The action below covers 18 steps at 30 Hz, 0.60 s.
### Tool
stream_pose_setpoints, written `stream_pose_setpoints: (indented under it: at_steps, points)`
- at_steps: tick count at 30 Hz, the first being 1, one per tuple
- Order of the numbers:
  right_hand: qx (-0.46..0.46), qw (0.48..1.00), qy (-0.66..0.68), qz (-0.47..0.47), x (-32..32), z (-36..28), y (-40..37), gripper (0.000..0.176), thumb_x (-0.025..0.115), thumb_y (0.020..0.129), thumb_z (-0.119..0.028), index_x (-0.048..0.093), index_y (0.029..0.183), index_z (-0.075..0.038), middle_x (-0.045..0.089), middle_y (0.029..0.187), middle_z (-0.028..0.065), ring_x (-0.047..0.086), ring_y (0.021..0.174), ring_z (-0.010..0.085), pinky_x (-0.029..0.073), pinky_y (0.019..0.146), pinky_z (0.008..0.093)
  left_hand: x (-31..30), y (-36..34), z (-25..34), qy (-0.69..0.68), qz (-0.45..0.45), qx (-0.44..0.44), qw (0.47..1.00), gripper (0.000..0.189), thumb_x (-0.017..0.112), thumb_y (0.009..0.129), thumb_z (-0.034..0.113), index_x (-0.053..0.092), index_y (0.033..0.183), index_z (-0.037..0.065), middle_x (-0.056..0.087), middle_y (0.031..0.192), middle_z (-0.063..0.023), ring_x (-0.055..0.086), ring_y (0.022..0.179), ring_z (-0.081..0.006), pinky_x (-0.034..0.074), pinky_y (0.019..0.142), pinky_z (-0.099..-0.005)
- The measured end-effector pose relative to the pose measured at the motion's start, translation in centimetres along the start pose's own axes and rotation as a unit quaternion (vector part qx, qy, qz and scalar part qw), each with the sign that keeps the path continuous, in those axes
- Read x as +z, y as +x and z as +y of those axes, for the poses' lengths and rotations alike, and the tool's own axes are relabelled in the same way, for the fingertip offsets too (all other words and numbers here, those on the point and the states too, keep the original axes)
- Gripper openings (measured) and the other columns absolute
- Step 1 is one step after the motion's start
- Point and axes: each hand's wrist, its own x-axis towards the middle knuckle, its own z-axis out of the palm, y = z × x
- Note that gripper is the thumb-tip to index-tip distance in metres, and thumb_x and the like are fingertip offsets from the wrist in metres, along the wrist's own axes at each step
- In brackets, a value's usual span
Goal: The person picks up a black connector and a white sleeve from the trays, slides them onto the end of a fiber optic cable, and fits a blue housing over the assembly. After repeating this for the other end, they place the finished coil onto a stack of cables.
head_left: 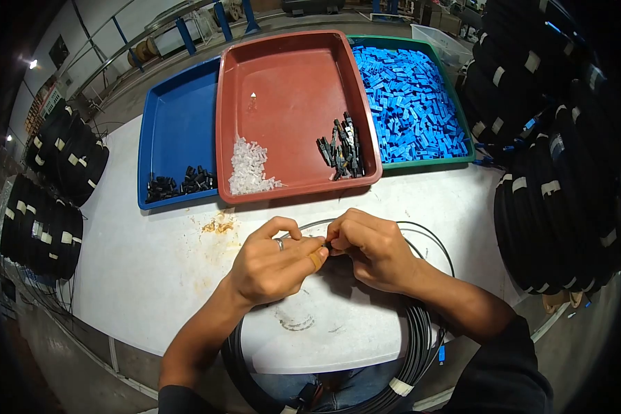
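My left hand (272,262) and my right hand (371,245) meet above the white table, fingertips pinched together. Between them sits a small black part (329,245), mostly covered by the fingers, so its exact kind is hidden. The left hand wears a ring and has a tan wrap on the thumb. Below the hands, a coil of black cable (419,338) lies over the table's front edge, bound with white tape. Loose turns of it loop behind the right hand. A blue connector (441,355) hangs at the coil's right side.
Beyond the hands, a red tray (290,90) holds white plastic pieces (248,165) and black parts (343,148). It overlaps a blue tray (179,110) with black pieces. A green tray (470,148) holds many blue connectors (414,103). Cable coils (559,200) are stacked on both sides.
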Motion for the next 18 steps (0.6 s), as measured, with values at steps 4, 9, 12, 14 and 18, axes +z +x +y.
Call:
stream_pose_setpoints:
  at_steps: [4, 9, 12, 14, 18]
  points:
    - [0.009, 0.999, 0.036, 0.028, 0.39, 0.17, 0.02, 0.031, 0.068, 0.061, 0.013, 0.055, 0.087, 0.001, 0.062, 0.092, 0.0138, 0.062, 0.086, 0.0335, 0.054, 0.073, 0.0402, -0.16, 0.03, -0.06, -0.017, 0.006, -0.033, 0.999, 0.011, 0.085, 0.074, 0.001, 0.075, 0.079, 0.003, 0.075, 0.075, -0.0069, 0.062, 0.054, -0.0143, 0.052, 0.069, -0.0308]
    - [-0.071, 0.995, -0.066, 0.038, 0.06, -0.5, 0.43, 0.033, 0.068, 0.06, 0.012, 0.055, 0.088, 0.001, 0.062, 0.094, 0.0137, 0.062, 0.085, 0.0326, 0.054, 0.074, 0.0399, -0.58, 0.18, 0.58, -0.213, -0.013, -0.358, 0.909, 0.013, 0.086, 0.073, -0.001, 0.08, 0.085, 0.0, 0.077, 0.076, -0.0082, 0.066, 0.059, -0.0122, 0.051, 0.07, -0.0311]
    - [-0.075, 0.994, -0.067, 0.039, -0.11, -0.71, 0.36, 0.033, 0.068, 0.06, 0.013, 0.055, 0.089, 0.002, 0.061, 0.093, 0.0137, 0.062, 0.084, 0.0327, 0.053, 0.073, 0.0402, 0.02, -0.23, -0.37, -0.176, -0.001, -0.183, 0.967, 0.011, 0.086, 0.074, 0.0, 0.079, 0.083, 0.0, 0.076, 0.077, -0.0084, 0.068, 0.06, -0.0137, 0.051, 0.071, -0.0311]
    - [-0.067, 0.996, -0.054, 0.03, -0.15, -0.66, 0.25, 0.033, 0.067, 0.061, 0.013, 0.055, 0.089, 0.002, 0.06, 0.092, 0.014, 0.062, 0.083, 0.0331, 0.053, 0.072, 0.0406, -0.08, 0.09, -0.18, -0.124, -0.002, -0.12, 0.985, 0.01, 0.085, 0.075, 0.0, 0.077, 0.081, 0.001, 0.076, 0.075, -0.0075, 0.067, 0.059, -0.0132, 0.052, 0.074, -0.0305]
    - [-0.018, 1.0, -0.013, 0.016, 0.12, -0.31, 0.1, 0.031, 0.066, 0.065, 0.016, 0.054, 0.09, 0.002, 0.06, 0.09, 0.0153, 0.062, 0.081, 0.0348, 0.053, 0.071, 0.0421, -0.02, 0.34, 0.2, 0.035, -0.003, 0.025, 0.999, 0.01, 0.082, 0.075, -0.002, 0.073, 0.077, 0.002, 0.075, 0.072, -0.0043, 0.065, 0.056, -0.0127, 0.053, 0.076, -0.0318]
